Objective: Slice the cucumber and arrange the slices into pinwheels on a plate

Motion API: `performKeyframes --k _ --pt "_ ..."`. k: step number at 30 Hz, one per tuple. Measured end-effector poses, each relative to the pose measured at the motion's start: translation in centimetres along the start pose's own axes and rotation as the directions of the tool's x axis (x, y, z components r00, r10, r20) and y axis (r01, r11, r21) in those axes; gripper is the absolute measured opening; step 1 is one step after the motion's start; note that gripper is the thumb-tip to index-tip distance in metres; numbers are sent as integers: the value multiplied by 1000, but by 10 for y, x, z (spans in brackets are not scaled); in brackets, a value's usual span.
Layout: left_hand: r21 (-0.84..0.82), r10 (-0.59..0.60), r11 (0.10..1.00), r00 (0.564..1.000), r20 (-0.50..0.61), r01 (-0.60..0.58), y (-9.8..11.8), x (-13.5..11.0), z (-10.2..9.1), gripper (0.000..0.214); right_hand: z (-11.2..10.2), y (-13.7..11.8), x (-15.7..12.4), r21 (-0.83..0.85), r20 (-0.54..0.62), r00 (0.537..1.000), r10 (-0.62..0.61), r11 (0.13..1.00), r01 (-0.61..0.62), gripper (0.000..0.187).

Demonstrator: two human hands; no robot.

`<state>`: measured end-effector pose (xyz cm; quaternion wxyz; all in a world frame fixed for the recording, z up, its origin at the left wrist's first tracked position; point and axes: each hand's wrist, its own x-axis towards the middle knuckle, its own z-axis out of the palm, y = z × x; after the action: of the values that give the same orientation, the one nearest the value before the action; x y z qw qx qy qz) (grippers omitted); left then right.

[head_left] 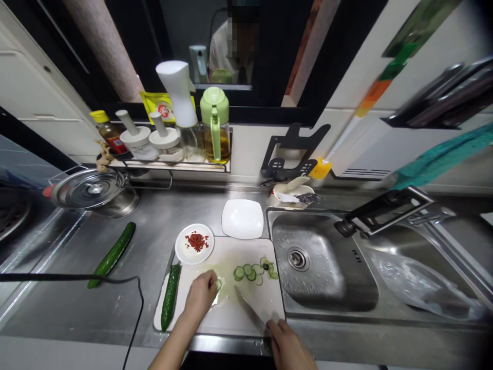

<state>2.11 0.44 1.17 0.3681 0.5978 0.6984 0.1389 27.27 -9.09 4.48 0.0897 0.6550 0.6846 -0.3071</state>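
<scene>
My left hand (201,292) is over the middle of the white cutting board (219,321), its fingers pinched on a thin cucumber slice (217,284). In my right hand (287,341), at the board's lower right corner, is the handle of a knife (249,307). Its blade lies low over the board, with the tip pointing up and left. Several cucumber slices (250,272) lie in a loose row beyond the blade. A whole cucumber (170,298) rests along the board's left edge. On the upper left corner is a white plate (184,255) with small red pieces (196,240).
A white square dish (242,218) stands behind the board. Another cucumber (113,254) lies left on the steel counter, near a black cable (140,298) and a lidded pot (96,192). The sink (323,257) and faucet (381,210) are right. Behind is a rack with an oil bottle (215,126).
</scene>
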Motion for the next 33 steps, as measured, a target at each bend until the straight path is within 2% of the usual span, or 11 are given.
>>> performKeyframes --k 4,7,10,12,15,18,22,27,33 --pt "-51 -71 996 997 16 71 -2 3 -3 11 -5 -2 1 11 48 999 1 1000 -1 42" --pt "-148 -117 982 993 7 117 -4 6 1 8 -10 -5 4 -2 126 992 29 1000 -29 46" --pt "-328 -216 920 976 33 214 -3 8 10 3 -15 -8 8 -32 203 978 55 998 -49 52" --pt "-402 -280 871 957 70 284 -1 7 14 7 -19 -12 10 -30 211 976 48 999 -43 52" --pt "-337 -294 896 955 41 290 4 5 17 10 -25 -22 12 -8 203 979 25 1000 -24 49" --pt "-170 -230 961 972 -46 219 8 3 15 17 -27 -36 15 -30 209 978 10 1000 -3 54" --pt "-47 -188 982 976 -113 184 8 0 16 21 -21 -57 20 -96 265 964 8 995 18 62" --pt "-29 -192 981 973 -127 190 6 -1 18 19 -15 -72 23 -140 256 967 11 990 26 66" --pt "-51 -211 977 970 -124 206 5 0 18 16 -16 -77 21 -132 194 981 -26 990 52 62"
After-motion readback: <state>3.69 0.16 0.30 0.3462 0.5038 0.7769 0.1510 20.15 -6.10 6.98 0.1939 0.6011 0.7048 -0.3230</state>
